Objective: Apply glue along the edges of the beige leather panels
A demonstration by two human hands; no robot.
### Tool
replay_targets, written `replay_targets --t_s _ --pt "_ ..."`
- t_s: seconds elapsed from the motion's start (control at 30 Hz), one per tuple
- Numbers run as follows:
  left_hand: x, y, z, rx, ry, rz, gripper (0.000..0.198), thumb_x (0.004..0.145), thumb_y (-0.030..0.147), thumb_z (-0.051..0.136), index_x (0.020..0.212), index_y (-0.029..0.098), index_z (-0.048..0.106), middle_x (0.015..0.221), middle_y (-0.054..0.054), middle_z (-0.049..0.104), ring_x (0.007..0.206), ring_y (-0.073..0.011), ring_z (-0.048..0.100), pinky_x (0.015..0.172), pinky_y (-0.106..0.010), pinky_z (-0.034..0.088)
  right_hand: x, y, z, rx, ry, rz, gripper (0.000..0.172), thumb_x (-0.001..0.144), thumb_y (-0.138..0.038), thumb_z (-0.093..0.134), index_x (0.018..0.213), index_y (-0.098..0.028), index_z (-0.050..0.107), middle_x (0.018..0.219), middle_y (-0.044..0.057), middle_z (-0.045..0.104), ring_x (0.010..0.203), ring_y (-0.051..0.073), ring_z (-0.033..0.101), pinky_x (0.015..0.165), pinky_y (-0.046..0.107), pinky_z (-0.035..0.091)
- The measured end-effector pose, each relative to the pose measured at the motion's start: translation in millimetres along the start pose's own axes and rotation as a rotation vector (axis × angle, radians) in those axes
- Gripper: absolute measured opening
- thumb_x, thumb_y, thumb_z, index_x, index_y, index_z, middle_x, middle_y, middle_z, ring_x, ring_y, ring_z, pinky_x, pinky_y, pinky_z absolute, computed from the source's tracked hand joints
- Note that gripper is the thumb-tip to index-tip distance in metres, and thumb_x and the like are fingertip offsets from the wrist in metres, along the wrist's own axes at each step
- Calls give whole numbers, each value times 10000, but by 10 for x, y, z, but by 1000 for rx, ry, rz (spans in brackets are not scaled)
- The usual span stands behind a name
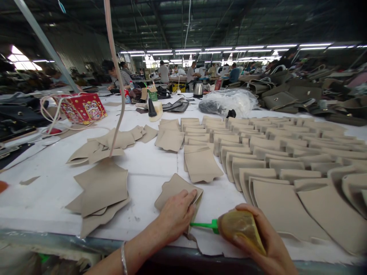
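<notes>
My right hand [265, 238] is wrapped round a squeeze bottle [241, 228] of yellowish-brown liquid, probably glue. Its thin green nozzle [205, 225] points left, with the tip at the near edge of a beige leather piece [172, 187]. That piece is bent over at its right side, and my left hand [179, 212] grips the fold, fingertips on top and the thumb partly hidden. Left of it lies a loose stack of similar beige pieces [106, 187]. Rows of folded beige pieces [266, 183] stand overlapping on the right.
The white-covered table [146, 160] has its edge [100, 244] just before me. A cable [120, 91] hangs down over the left pieces. Further back are a red patterned bag [83, 109], a kettle [198, 90], a plastic bag [229, 102] and dark bags [295, 91]. People work in the distance.
</notes>
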State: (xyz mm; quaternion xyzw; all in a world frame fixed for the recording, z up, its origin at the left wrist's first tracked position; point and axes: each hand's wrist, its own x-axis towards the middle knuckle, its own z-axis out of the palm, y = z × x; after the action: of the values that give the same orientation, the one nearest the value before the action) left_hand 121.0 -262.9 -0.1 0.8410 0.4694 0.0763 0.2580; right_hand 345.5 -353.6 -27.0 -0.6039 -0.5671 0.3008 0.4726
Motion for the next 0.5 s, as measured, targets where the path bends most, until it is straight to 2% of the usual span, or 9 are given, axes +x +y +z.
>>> replay_targets --t_s 0.1,0.27,0.5 --pt "-10 1 -1 -5 1 -1 467 912 272 304 1354 205 439 1031 -66 594 923 -213 588 821 -310 446 -30 -30 24 68 -6 34 447 773 -477 666 1128 -251 514 1049 8 592 921 242 576 813 274 420" --pt "-9 -5 -6 -2 -11 -17 465 915 279 300 1352 207 441 1026 -64 595 926 -209 582 830 -307 442 -3 -78 -3 -6 59 63 457 746 -481 694 1106 -251 531 1104 19 588 978 273 567 837 302 414" --pt "-8 1 -5 -12 -16 -15 468 914 274 299 1357 209 434 1059 -69 594 933 -211 580 828 -307 443 3 -1 -7 45 -21 16 443 776 -464 674 1132 -258 507 1089 6 586 975 243 567 848 272 402"
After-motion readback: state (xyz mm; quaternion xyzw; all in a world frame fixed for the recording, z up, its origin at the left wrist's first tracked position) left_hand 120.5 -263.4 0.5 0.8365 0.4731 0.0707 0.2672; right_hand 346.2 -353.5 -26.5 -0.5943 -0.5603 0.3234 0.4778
